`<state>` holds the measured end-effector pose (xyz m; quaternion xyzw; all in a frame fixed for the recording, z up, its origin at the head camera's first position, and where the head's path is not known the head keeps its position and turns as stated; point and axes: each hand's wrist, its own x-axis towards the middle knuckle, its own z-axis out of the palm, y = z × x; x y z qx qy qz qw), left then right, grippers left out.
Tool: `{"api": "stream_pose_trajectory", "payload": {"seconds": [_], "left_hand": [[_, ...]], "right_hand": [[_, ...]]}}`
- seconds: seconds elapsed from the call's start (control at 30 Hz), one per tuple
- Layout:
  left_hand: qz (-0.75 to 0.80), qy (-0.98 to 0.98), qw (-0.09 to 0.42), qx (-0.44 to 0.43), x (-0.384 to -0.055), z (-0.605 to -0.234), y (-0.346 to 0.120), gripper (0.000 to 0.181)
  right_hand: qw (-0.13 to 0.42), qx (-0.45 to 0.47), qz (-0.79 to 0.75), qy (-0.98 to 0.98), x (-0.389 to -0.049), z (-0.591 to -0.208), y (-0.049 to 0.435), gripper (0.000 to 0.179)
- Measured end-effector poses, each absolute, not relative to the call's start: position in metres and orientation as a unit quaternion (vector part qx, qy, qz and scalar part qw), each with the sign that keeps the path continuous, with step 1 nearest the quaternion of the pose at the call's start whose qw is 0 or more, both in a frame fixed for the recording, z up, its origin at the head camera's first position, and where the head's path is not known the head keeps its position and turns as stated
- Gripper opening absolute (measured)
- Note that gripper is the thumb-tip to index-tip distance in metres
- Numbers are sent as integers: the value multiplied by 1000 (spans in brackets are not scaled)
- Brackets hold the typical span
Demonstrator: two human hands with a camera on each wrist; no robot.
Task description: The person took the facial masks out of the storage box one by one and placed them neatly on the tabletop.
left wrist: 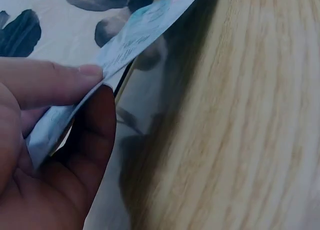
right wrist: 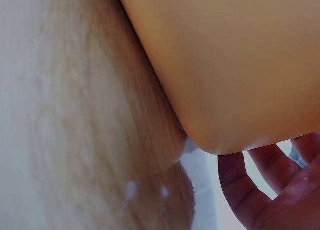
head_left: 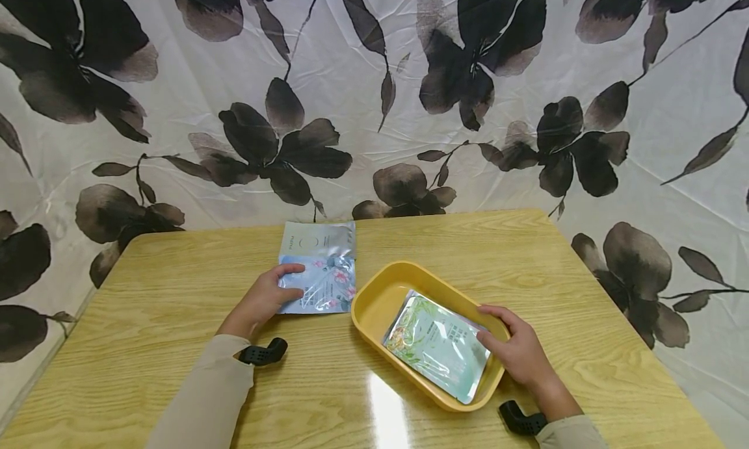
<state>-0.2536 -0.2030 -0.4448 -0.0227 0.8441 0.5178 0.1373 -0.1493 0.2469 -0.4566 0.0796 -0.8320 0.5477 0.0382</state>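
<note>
My left hand [head_left: 266, 302] pinches the left edge of a pale blue sheet-mask packet [head_left: 328, 286] with pink flowers. In the left wrist view, the thumb lies on the face of that packet [left wrist: 132, 38] and the fingers curl beneath it. A silver-grey packet [head_left: 318, 238] lies just behind, partly covered by the blue one. To the right, my right hand [head_left: 521, 348] grips the right end of a yellow plastic tub [head_left: 374, 293], thumb over the rim. In the right wrist view, fingers [right wrist: 239, 177] bend against the tub's outer wall [right wrist: 225, 80]. Inside the tub lies a green leaf-patterned packet [head_left: 439, 345] atop another.
Everything rests on a light wood-grain table [head_left: 175, 286]. A white cloth [head_left: 374, 130] with dark flowers hangs behind the far edge and along both sides. Black wrist devices [head_left: 263, 353] are worn on both arms.
</note>
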Motion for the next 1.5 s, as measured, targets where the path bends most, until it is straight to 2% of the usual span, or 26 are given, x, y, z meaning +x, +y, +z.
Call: {"api": "stream_pose_trajectory", "payload": {"seconds": [0.43, 1.07, 1.5], "left_hand": [[466, 876, 125, -18, -258, -446, -200, 54], [425, 897, 111, -58, -261, -446, -195, 50], [330, 939, 93, -10, -260, -441, -190, 52]], "right_hand": [[45, 84, 543, -834, -149, -457, 247, 38], [41, 81, 548, -832, -150, -457, 248, 38], [42, 81, 552, -829, -150, -455, 247, 38]]}}
